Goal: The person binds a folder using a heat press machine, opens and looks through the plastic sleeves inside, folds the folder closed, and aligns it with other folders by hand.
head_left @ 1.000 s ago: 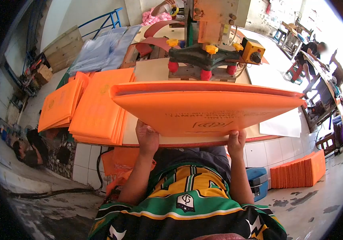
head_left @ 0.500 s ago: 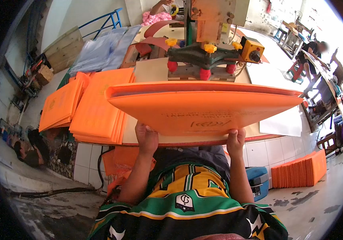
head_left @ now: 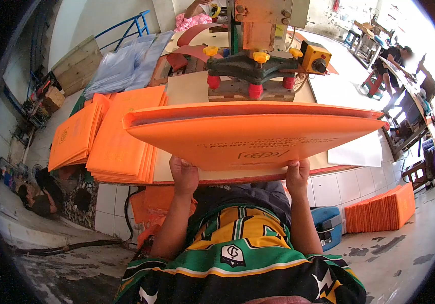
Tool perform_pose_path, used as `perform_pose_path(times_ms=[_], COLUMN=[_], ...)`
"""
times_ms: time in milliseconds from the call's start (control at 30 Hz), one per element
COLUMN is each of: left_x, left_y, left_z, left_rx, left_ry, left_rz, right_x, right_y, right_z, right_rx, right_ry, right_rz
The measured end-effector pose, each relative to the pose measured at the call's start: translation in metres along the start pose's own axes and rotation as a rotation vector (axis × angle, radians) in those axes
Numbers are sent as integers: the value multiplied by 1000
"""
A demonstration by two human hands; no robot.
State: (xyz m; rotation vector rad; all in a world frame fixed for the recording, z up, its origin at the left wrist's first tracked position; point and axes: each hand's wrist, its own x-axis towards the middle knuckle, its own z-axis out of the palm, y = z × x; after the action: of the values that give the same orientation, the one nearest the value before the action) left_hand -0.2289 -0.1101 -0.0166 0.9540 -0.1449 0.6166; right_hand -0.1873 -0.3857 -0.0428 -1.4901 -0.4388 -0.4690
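An orange folder (head_left: 258, 137) with dark printed text and an emblem is held up in front of me, its opening edge on top. My left hand (head_left: 184, 175) grips its lower left edge, fingers hidden behind it. At the lower right edge my right hand (head_left: 297, 176) pinches it with the thumb in front. Beyond the folder stands a press (head_left: 255, 68) with a dark green clamp frame, yellow knobs and red feet. To the left lie a stack of orange folders (head_left: 126, 137) and a second, smaller pile of orange folders (head_left: 73, 134).
Clear plastic sheets (head_left: 126, 66) lie at the back left of the worktable (head_left: 187, 91). A yellow control box (head_left: 314, 57) juts from the press. On the floor at right are a blue case (head_left: 326, 228) and a row of orange folders (head_left: 379, 210). Other people sit farther back.
The folder has tipped slightly, so more of its printed face shows, and its left end sits a little lower. Both hands keep their grip. The view has shifted slightly.
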Motion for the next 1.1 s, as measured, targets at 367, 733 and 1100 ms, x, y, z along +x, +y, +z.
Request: perform_pose_path(times_ms=[367, 733, 1100], left_x=[-1, -6, -7], left_y=[-23, -28, -30], left_z=[-44, -46, -48], left_rx=[-49, -44, 9], left_ry=[-148, -152, -178], left_rz=[-112, -120, -89], right_x=[1, 2, 2], right_y=[1, 1, 0], right_z=[0, 0, 2], right_rx=[-9, 9, 17], right_ry=[-2, 5, 19], right_rz=[0, -1, -11])
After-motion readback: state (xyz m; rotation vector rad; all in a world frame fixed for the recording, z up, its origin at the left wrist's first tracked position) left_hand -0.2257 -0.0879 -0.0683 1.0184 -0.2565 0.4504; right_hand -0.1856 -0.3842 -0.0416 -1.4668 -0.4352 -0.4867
